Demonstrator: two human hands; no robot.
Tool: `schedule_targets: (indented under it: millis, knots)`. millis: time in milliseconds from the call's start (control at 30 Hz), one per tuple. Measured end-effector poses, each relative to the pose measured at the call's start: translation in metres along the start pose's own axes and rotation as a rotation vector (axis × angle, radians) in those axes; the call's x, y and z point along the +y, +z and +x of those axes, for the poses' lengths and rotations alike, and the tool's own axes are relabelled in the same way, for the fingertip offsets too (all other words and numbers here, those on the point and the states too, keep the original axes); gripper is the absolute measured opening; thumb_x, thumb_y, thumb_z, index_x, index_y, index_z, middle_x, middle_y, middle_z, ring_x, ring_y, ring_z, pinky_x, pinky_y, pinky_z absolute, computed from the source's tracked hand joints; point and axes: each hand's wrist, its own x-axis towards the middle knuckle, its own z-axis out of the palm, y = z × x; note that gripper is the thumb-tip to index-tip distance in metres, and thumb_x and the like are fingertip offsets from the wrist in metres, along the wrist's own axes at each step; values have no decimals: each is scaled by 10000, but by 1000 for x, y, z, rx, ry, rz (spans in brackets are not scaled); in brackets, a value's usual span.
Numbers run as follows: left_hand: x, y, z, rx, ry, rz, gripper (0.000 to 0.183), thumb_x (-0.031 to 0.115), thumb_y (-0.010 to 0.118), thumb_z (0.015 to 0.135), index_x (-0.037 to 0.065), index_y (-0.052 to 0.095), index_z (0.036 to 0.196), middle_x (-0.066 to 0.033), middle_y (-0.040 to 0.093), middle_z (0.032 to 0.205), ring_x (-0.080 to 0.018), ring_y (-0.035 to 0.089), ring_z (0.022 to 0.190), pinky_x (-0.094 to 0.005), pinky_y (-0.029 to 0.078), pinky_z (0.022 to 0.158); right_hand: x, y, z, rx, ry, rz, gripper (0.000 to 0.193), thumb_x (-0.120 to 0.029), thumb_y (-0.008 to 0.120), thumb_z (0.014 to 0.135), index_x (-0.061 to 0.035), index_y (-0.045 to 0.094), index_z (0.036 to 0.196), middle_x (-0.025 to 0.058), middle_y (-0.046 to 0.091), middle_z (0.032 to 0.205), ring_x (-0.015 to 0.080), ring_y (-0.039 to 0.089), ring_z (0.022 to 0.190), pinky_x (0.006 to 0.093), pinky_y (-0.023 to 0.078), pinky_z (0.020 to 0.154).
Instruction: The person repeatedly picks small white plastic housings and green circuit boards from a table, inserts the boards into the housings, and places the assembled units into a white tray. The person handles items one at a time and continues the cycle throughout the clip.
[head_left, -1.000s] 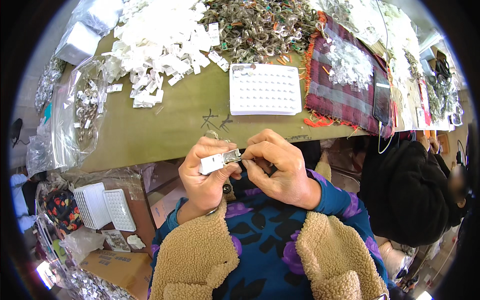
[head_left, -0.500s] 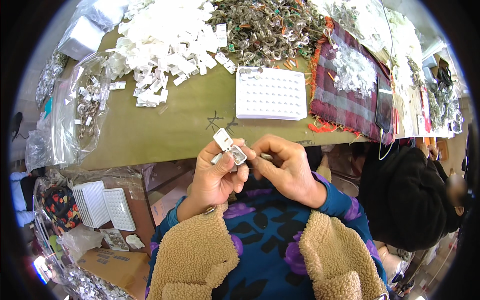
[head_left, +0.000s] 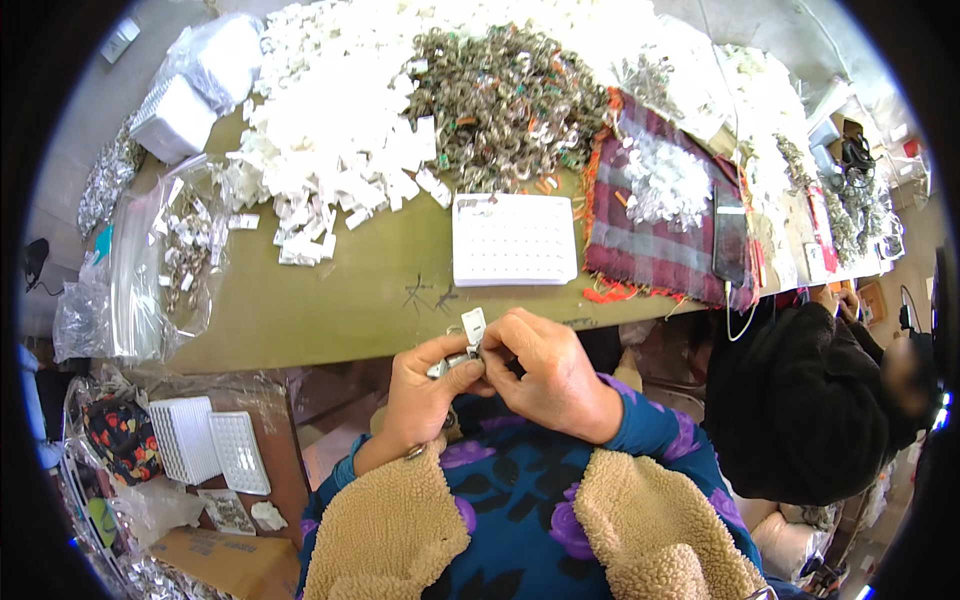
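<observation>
A small white plastic case [head_left: 473, 322], its lid flap standing up, is held in my left hand [head_left: 420, 392] between thumb and fingers. My right hand [head_left: 556, 374] is closed in a pinch against the case, and its fingers cover most of the case's lower part. Whatever lies between my right fingertips is hidden. Both hands meet just off the near edge of the green table [head_left: 330, 310], in front of my body. Beyond them on the table lies a white tray [head_left: 513, 245] with rows of small cells and a few small pieces along its far edge.
A heap of white plastic parts [head_left: 340, 170] and a heap of metallic clip-like parts [head_left: 510, 100] cover the far table. Clear pieces and a phone [head_left: 731, 235] lie on a plaid cloth [head_left: 620, 240]. At left are a plastic bag [head_left: 140, 270] and stacked white trays [head_left: 185, 440]. Another person [head_left: 800, 390] sits at right.
My right hand has moved left onto the case, covering its open inside; before, it held a small piece just beside it. The view has shifted, so the table sits lower in the picture.
</observation>
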Motion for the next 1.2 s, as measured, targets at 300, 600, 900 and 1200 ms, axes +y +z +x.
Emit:
schedule_targets:
  millis: [300,600,900,1200]
  knots:
    - [14,-6,15,-73,-109,-38,211,18,673,903,-42,639,1103,-142,700,890,-186,695,718,-302,604,642,25,-22,22,-336,497,507,61,36,636,880,17,658,934,41,673,758,75,630,664,232,509,594]
    - [40,-24,43,-105,-34,-322,308,93,605,968,-40,576,1244,-185,664,1053,-152,664,772,-237,592,586,90,-9,82,-16,-90,-407,272,25,576,775,-26,664,1027,130,559,889,323,623,788,398,520,678]
    - [36,-37,50,-106,-77,-406,295,73,621,955,-35,584,1226,-171,662,1070,-158,673,795,-264,611,637,86,-17,89,11,153,-127,125,15,627,848,0,629,973,148,597,928,357,623,791,408,521,683]
    - [31,-37,51,-58,-36,-396,296,84,587,978,-42,563,1245,-177,653,1062,-177,681,845,-291,627,700,95,-7,99,-48,-47,-406,151,57,605,835,9,626,977,168,574,925,379,621,797,420,516,685]
